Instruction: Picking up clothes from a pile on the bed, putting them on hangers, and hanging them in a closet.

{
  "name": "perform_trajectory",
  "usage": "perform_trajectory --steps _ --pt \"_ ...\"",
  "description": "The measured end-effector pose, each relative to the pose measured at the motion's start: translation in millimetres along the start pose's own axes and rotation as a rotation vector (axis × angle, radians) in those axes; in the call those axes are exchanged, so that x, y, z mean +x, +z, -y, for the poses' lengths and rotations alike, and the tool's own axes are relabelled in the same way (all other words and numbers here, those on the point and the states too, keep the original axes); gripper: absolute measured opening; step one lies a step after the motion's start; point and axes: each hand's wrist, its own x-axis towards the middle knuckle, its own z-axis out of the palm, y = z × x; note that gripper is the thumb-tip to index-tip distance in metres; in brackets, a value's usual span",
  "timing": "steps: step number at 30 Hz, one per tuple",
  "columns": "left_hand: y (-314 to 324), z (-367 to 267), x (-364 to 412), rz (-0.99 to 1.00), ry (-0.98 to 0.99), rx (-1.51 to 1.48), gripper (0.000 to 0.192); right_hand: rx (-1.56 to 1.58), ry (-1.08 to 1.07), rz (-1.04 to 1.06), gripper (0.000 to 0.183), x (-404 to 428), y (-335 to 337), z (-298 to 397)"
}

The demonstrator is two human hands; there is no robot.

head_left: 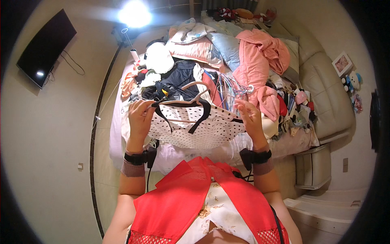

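Note:
A white garment with black polka dots and black trim (195,135) is spread in front of me, above the near side of the bed. A pale beige clothes hanger (199,97) sits in its neck opening, hook upward, its lower bar visible inside. My left hand (140,117) pinches the garment and hanger at the left shoulder. At the garment's right side is my right hand (251,120), fingers raised and close together beside the black trim. Whether those fingers grip the cloth is unclear. Both wrists carry black straps with small devices.
Dark clothes (179,79) pile up on the bed (117,137) beyond the garment. Several thin hangers (230,88) lie bunched near a pink quilt (253,64). Small folded clothes (292,106) crowd the right, by the padded headboard (323,91). A bright lamp (134,14) shines at the far left.

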Motion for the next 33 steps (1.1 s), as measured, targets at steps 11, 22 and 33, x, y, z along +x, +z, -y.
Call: perform_trajectory --steps 11,22,33 --pt "-14.8 -2.7 4.7 -0.027 -0.07 -0.068 0.015 -0.129 -0.219 -0.016 0.017 -16.3 -1.8 7.8" --pt "-15.5 -2.8 -5.4 -0.065 -0.232 -0.181 0.016 -0.334 -0.283 -0.053 0.029 -9.2 1.7 24.6" --pt "-41.3 -28.6 -26.2 0.303 -0.316 -0.171 0.032 -0.173 -0.062 0.103 0.014 -35.8 -6.8 27.9"
